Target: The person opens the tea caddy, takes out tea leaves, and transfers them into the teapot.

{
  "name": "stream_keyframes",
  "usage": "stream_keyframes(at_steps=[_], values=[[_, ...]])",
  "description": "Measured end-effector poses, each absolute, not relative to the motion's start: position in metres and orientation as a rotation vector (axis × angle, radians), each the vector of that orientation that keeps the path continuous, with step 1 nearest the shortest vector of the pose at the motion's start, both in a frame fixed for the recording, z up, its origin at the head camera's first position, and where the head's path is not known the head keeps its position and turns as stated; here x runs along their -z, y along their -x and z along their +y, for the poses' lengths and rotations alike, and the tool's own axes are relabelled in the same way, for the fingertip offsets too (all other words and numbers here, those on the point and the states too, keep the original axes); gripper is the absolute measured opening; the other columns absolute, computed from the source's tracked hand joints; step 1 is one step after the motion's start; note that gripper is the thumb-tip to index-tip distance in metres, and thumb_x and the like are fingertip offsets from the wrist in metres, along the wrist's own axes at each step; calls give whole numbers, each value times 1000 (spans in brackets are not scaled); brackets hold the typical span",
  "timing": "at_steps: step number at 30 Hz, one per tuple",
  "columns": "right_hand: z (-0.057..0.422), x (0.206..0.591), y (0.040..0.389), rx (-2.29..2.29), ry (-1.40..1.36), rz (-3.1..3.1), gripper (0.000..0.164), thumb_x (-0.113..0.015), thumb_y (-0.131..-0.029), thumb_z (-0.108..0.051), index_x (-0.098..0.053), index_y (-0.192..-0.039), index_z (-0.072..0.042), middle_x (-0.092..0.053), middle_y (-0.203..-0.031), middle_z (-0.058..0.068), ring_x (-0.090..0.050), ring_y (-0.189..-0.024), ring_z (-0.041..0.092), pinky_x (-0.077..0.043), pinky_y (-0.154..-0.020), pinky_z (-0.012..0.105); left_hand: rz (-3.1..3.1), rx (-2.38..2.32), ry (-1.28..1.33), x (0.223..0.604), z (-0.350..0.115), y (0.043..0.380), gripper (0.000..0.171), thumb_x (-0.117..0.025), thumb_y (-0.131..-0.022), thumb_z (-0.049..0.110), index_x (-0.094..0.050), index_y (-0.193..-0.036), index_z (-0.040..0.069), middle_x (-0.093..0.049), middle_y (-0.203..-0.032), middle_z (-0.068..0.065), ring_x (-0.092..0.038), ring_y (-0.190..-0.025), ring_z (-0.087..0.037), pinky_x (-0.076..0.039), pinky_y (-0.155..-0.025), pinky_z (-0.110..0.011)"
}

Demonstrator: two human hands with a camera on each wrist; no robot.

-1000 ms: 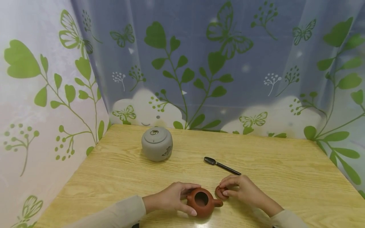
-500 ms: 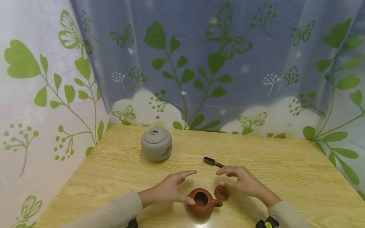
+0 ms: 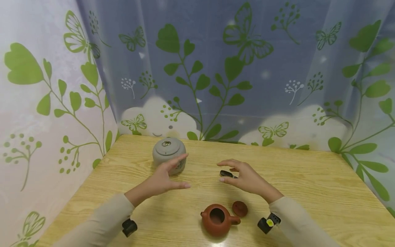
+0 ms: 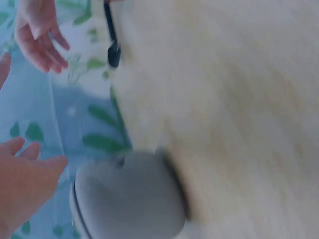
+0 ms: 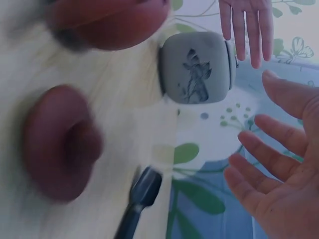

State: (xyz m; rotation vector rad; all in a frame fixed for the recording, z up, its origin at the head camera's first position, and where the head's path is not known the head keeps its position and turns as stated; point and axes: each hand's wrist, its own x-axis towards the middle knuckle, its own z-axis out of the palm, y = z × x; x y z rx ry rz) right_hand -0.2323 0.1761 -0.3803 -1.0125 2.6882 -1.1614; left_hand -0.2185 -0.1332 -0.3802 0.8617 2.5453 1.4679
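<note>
My left hand (image 3: 158, 180) is spread wide over the table, its fingers overlapping the lidded grey jar (image 3: 165, 156) in the head view. The left wrist view shows the jar (image 4: 129, 199) close beside the fingers, with a gap between. To the right, my right hand (image 3: 247, 176) hovers with relaxed fingers and holds nothing. It partly covers a black tea scoop (image 3: 226, 174) lying on the table. Nearer to me stands a reddish-brown clay teapot (image 3: 213, 226), its mouth uncovered. Its round knobbed lid (image 3: 240, 209) lies beside the handle; the right wrist view shows the lid (image 5: 57, 144) blurred.
The wooden table (image 3: 293, 185) ends at the back against a blue curtain (image 3: 197, 68) printed with leaves and butterflies. A pale printed cloth (image 3: 46, 103) hangs along the left side. Each wrist wears a small black camera.
My right hand has let go of the teapot lid and my left hand has come off the teapot. Both hands have moved forward, the left toward the jar, the right over the scoop.
</note>
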Motion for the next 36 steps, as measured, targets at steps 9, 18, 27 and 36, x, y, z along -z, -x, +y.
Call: stream_keyframes(at_steps=[9,18,27,36], values=[[139,360,248,1195,963,2723,59,-69,-88,-37,-49,-141,-18,-46,-144,5,-44,-131,28,-42,-104,48,2633,-1543,-660,364,-175,236,93,-81,-78,29,-27,-153,19,-16,-159,-12,-18,-144,-36,-22,-115,-51],[102,347,269,1300,884,2609,64,-69,-89,-33,-43,-146,-18,-42,-148,3,-36,-138,26,-38,-108,43,2771,-1495,-536,378,-211,261,98,-81,-78,32,-20,-155,19,-16,-160,-8,-12,-146,-33,-20,-115,-54],[62,344,286,1402,773,2516,68,-72,-87,-33,-41,-147,-21,-36,-152,1,-31,-140,25,-33,-110,48,2781,-1467,-469,403,-232,283,101,-79,-80,33,-14,-156,21,-11,-160,-10,-8,-146,-35,-18,-113,-59],[26,357,300,1388,764,2585,74,-73,-86,-34,-39,-148,-13,-35,-151,8,-32,-140,27,-33,-110,49,2684,-1467,-446,421,-235,296,101,-77,-82,35,-10,-156,20,-6,-160,-16,-6,-146,-37,-17,-113,-61]])
